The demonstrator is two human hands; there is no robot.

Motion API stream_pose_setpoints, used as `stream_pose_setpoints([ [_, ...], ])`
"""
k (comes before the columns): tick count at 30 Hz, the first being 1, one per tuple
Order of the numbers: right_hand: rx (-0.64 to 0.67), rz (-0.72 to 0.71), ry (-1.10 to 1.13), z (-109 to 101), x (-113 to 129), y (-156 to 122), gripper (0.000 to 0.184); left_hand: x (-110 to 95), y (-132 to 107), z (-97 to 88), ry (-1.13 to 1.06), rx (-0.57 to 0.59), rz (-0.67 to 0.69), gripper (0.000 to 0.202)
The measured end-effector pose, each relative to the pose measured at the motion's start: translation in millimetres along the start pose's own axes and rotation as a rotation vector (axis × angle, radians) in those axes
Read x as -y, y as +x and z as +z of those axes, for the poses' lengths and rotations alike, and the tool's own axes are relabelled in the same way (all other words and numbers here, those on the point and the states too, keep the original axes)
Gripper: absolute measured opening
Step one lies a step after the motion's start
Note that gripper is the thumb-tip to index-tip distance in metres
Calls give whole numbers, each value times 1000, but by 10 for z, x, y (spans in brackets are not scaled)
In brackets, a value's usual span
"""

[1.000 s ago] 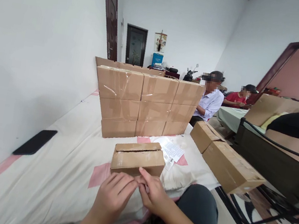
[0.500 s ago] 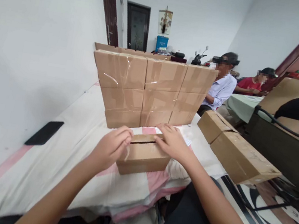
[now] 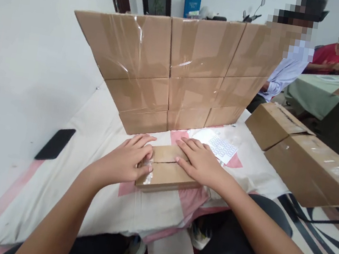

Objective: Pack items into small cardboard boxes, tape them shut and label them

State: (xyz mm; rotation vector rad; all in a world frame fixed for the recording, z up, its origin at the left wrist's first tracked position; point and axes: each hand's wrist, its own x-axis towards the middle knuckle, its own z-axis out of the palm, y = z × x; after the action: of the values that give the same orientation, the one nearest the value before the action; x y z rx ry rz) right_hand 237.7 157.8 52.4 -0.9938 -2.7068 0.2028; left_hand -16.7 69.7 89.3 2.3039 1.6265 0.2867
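A: Where is the box?
B: The cardboard box (image 3: 171, 176) lies on a white-and-pink cloth (image 3: 55, 177), directly in front of the person, with both hands on it.

A: What is the left hand doing?
B: The left hand (image 3: 134, 158) rests on the box's left end, fingers partly bent, thumb by a shiny strip of clear tape (image 3: 147, 178). I cannot tell whether it pinches the tape. Half a second ago it was raised above that end, fingers gathered, a strip hanging from them.

A: And the right?
B: The right hand (image 3: 198, 159) lies spread over the right end of the top, gripping nothing. It was at that end half a second ago too; a second ago both hands met in front of the box.

A: Has the box changed?
B: Yes, the dark gap between its top flaps has narrowed to a thin line.

A: What surrounds it?
B: Behind stands a three-by-three stack of taped cartons (image 3: 166, 94), larger in view now. A printed sheet (image 3: 224, 149), mostly covered by the right hand half a second ago, shows beyond it.
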Motion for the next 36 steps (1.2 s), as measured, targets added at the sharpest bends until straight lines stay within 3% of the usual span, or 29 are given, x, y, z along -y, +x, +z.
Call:
stream_pose_setpoints([
  [11, -13, -6, 5, -5, 31, -70, 57, -75, 38, -109, 94, 31, 50, 19],
  [14, -23, -6, 7, 12, 27, -83, 58, -73, 73, -91, 162, -22, 30, 12],
  [17, -46, 20, 28, 35, -15, -81, 59, -42, 121, 4, 153, -123, -53, 29],
  [21, -54, 63, 133, 37, -86, -57, 57, 17, 150, 291, -165, -282, -248, 45],
  [23, -60, 75, 185, 34, -88, -41, 53, 41, 111, 429, -346, -261, -324, 55],
  [26, -73, 79, 232, 58, -52, -16, 49, 46, -4, 525, -486, -166, -327, 77],
  [28, -127, 66, 311, 93, -66, 6, 48, 27, -79, 535, -552, -147, -324, 77],
  [30, -236, 52, 481, 130, -188, 33, 40, 6, -129, 548, -604, -196, -357, 65],
  [32, -382, 108, 648, 150, -459, 47, 32, 3, -155, 588, -651, -288, -405, 55],
  [34, -482, 295, 667, 144, -850, 15, 29, 30, -164, 651, -715, -368, -436, 54],
  [36, -428, 562, 525, 129, -1263, -81, 27, 79, -157, 720, -807, -433, -455, 53],
])
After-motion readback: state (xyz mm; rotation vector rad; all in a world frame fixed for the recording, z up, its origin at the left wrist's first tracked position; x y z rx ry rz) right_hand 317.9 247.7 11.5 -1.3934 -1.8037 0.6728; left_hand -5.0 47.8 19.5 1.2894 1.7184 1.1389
